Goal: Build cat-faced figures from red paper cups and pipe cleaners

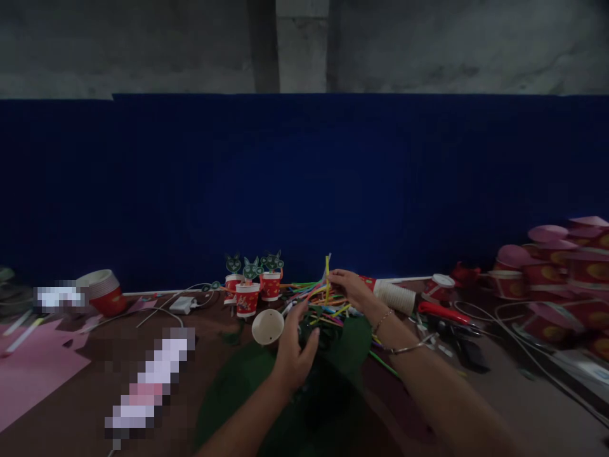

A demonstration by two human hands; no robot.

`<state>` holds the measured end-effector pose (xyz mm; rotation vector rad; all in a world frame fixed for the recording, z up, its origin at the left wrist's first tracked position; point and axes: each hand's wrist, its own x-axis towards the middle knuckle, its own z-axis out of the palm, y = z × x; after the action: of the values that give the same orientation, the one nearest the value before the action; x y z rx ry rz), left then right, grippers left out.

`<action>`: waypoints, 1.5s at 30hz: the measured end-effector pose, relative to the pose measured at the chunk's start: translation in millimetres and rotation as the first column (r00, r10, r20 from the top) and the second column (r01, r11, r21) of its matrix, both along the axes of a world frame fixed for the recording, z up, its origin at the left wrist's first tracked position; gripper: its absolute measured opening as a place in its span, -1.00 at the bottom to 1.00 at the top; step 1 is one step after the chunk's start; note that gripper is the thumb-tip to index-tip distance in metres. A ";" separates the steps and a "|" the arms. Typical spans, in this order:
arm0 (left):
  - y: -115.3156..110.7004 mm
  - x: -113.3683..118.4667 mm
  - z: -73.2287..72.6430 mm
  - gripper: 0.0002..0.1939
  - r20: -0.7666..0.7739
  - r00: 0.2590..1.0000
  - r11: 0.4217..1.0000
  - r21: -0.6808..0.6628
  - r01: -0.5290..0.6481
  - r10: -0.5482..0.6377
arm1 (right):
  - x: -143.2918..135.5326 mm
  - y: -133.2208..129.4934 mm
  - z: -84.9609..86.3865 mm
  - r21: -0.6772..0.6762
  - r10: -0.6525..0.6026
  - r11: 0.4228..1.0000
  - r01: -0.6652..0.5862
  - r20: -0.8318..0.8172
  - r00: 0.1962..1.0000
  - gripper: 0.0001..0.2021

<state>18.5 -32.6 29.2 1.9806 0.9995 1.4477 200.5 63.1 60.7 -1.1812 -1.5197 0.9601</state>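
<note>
Over the brown counter [85,412], I had both hands reaching forward, the right one farther out. My right hand [353,291] pinched an upright yellow strip [327,279] between thumb and fingertips, its top end standing above my fingers. Beneath it lay a loose heap of coloured strips [314,293], tangled in many directions. My left hand [292,352] was spread, thumb well apart from the curved fingers, above dark green material [233,390]. A pale-mouthed paper cup [268,327] lay tipped just beside it, its opening facing me; I couldn't tell whether the two touched.

Behind that cup stood three red patterned cups [247,299] with dark green animal-head cutouts on top. To their left were a white adapter [183,306] and a leaning stack of cups [107,301]. Right of my right hand, another cup stack [394,297] lay on its side, near a red-handled tool [447,312]. A blue panel [304,184] rose behind everything.
</note>
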 end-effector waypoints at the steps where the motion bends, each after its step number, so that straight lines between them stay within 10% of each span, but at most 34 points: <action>1: 4.7 10.9 -3.2 -0.50 0.117 0.992 0.994 -0.097 0.058 -0.047 | -4.5 -6.9 2.6 -0.009 0.025 1.000 -0.025 -0.013 1.000 -0.72; 6: 20.1 36.6 -25.4 -0.65 0.466 0.885 0.834 -0.486 0.262 -0.007 | -11.6 -27.1 -8.8 -0.013 0.241 0.971 -0.240 0.080 0.967 -0.82; 11: 22.1 28.2 -39.5 -0.58 0.616 0.787 0.682 -0.591 0.431 0.036 | 21.4 -14.3 -30.3 0.237 -0.126 0.971 -0.016 0.575 0.808 -0.86; 23: 22.0 22.5 -33.5 -0.61 0.668 0.744 0.689 -0.534 0.490 -0.011 | 8.2 -13.5 -29.6 0.318 -0.280 0.939 0.132 0.482 0.830 -0.76; 29: 23.7 23.2 -40.7 -0.61 0.667 0.739 0.687 -0.579 0.439 0.090 | -27.0 -26.7 -22.3 0.024 0.121 0.992 -0.120 -0.056 0.991 -0.78; 34: 21.7 21.7 -33.6 -0.72 0.614 0.778 0.788 -0.542 0.292 0.134 | -37.5 -36.6 -33.2 -0.135 0.065 0.987 -0.089 -0.177 0.982 -0.72; 38: 23.3 19.2 -34.1 -0.71 0.562 0.767 0.753 -0.637 0.165 0.309 | -38.0 -42.2 -37.8 -0.243 0.037 0.965 -0.096 -0.238 0.971 -0.65; 45: 20.5 24.3 -32.6 -0.59 0.600 0.786 0.739 -0.595 0.315 0.148 | -40.2 -41.4 -46.3 -0.061 -0.007 0.998 -0.005 -0.188 0.982 -0.68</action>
<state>42.8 -12.1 -3.4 0.9048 0.9128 1.2790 160.3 21.8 14.4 -1.1005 -1.3473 1.0927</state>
